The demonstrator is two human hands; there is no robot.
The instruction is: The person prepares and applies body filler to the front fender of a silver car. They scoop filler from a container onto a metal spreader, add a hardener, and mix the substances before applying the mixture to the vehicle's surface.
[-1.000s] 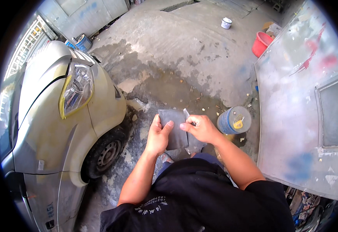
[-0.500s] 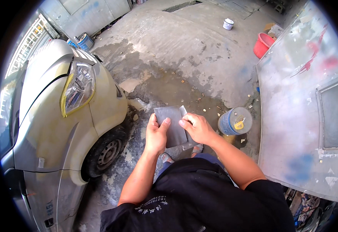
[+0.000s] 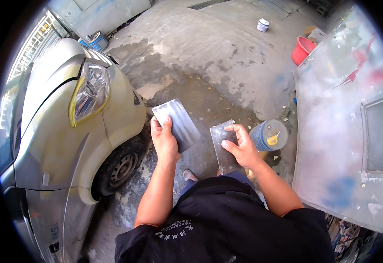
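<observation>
Two flat gray pieces had come apart: half a second earlier they were together between the hands, and now a gap showed between them. That meant each hand had its own piece. Left of the gap, the left hand (image 3: 164, 142) was closed on a gray sheet (image 3: 183, 127), thumb on top and fingers tucked under, with most of the sheet poking out up and to the right of that hand. It looked thin and smooth, with pale shiny streaks, straight sides and square corners. Across the gap, the right hand (image 3: 244, 153) pinched a dark pad (image 3: 227, 160) by its right side, thumb and fingers nearly closed on it. That pad was a long box shape, dull and smudgy. Just past the right hand stood a round blue drum (image 3: 261, 136) with a dirty top. Left of the left hand was a car (image 3: 64, 149), patchy silver and cream, with yellow tape (image 3: 72, 119) around its glassy lamp (image 3: 94, 90).
</observation>
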